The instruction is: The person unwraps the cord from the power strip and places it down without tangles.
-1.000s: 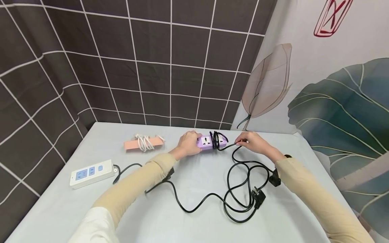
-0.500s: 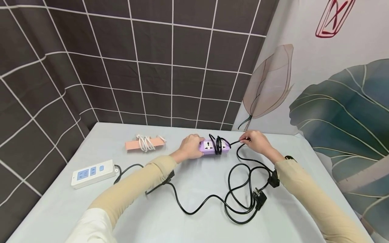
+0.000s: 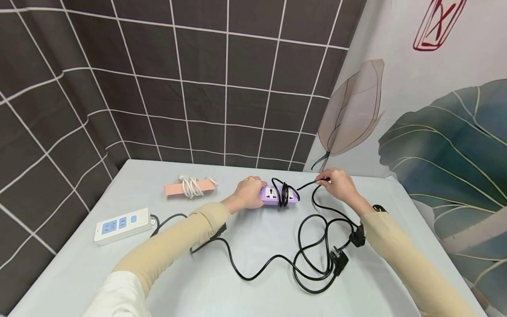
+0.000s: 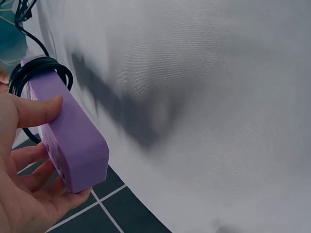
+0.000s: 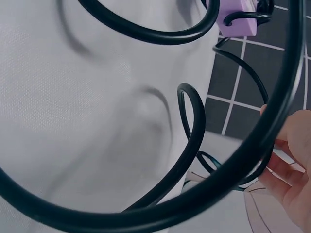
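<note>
My left hand (image 3: 249, 193) grips the left end of a purple power strip (image 3: 272, 202), thumb on one side and fingers on the other in the left wrist view. Several turns of black cable (image 3: 284, 195) wrap around the strip's right half, with a looser loop standing above. From there the cable runs right to my right hand (image 3: 338, 182), which pinches it between thumb and fingers. In the right wrist view, large loops of cable (image 5: 155, 216) hang before that hand. A black plug (image 3: 339, 260) lies on the table, and another black piece (image 3: 358, 237) sits by the right cuff.
An orange power strip (image 3: 172, 189) wrapped in white cord (image 3: 191, 187) lies at the back left. Nearer stands a white power strip (image 3: 123, 225) with blue sockets; its black cable (image 3: 249, 279) runs under my left arm towards the tangled loops at right. A dark gridded cloth (image 3: 202, 105) hangs behind.
My right hand has moved slightly right with the cable. The purple power strip and left hand have shifted a little right, and the cable now leaves the strip farther back.
</note>
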Demonstrator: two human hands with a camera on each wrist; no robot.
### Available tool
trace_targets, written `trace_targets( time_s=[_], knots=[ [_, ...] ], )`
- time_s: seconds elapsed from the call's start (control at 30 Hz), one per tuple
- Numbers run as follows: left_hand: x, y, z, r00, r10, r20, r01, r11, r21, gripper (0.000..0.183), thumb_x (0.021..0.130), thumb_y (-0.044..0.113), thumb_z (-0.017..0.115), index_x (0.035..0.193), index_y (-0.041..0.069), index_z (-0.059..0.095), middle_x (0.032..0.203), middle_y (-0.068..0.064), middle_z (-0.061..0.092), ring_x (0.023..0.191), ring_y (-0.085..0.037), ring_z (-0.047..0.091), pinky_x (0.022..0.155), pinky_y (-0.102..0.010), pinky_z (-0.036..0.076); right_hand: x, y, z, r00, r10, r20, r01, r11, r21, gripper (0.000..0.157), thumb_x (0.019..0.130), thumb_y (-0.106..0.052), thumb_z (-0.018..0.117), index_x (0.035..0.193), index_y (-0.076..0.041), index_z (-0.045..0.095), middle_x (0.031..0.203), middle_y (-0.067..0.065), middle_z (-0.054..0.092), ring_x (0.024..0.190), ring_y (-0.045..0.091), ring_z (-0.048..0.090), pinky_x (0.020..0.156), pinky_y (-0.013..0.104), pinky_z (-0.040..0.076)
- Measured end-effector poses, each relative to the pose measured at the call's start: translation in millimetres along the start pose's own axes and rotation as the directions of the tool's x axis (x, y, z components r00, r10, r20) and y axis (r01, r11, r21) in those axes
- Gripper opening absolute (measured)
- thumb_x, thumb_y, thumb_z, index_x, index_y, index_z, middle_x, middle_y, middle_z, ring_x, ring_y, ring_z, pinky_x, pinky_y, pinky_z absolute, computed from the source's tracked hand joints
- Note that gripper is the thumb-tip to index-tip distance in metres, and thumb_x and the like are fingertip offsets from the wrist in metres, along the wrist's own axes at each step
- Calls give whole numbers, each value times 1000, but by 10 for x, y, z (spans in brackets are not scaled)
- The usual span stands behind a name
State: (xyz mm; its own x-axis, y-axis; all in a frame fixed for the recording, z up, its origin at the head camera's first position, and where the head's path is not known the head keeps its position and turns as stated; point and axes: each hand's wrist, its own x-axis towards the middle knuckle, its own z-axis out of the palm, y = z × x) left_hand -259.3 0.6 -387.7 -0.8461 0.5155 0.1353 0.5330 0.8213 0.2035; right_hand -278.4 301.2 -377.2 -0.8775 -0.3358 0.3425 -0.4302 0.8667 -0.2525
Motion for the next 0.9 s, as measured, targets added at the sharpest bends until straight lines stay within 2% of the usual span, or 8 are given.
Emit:
trace_targets(
  time_s=[0.13,0.4,0.7,0.9],
  knots=[
    [4,3,-15,1000,12,2,-12,1000,12,51,69,15,75,119,8,67,98,-9,68,86,-20,60,67,-32,51,-23,-18,-38,999,-5,-38,5,1000,-15,7,84,-8,71,89,-7,75,97,13,71,87,31,62,66,43,48],
    [19,8,-39,1000,17,8,-17,1000,18,48,69,14,76,116,7,68,96,-9,67,84,-20,60,66,-31,51,-51,-77,-106,992,-55,-116,50,998,-50,7,83,-7,72,89,-7,75,91,10,71,85,29,59,65,41,47],
    [12,15,-4,999,2,51,-4,999,44,47,71,15,74,117,8,68,99,-8,67,88,-20,60,68,-32,52,-107,-109,-164,974,-126,-188,112,990,-80,9,79,-3,74,87,-7,75,89,9,71,84,28,59,64,41,48],
    [9,4,-4,998,-8,57,5,999,51,48,70,15,75,117,7,68,100,-9,68,88,-21,61,69,-32,52,-152,-154,-226,953,-184,-240,166,982,-93,10,77,-2,75,85,-7,75,88,9,71,83,26,58,63,39,47]
  ],
)
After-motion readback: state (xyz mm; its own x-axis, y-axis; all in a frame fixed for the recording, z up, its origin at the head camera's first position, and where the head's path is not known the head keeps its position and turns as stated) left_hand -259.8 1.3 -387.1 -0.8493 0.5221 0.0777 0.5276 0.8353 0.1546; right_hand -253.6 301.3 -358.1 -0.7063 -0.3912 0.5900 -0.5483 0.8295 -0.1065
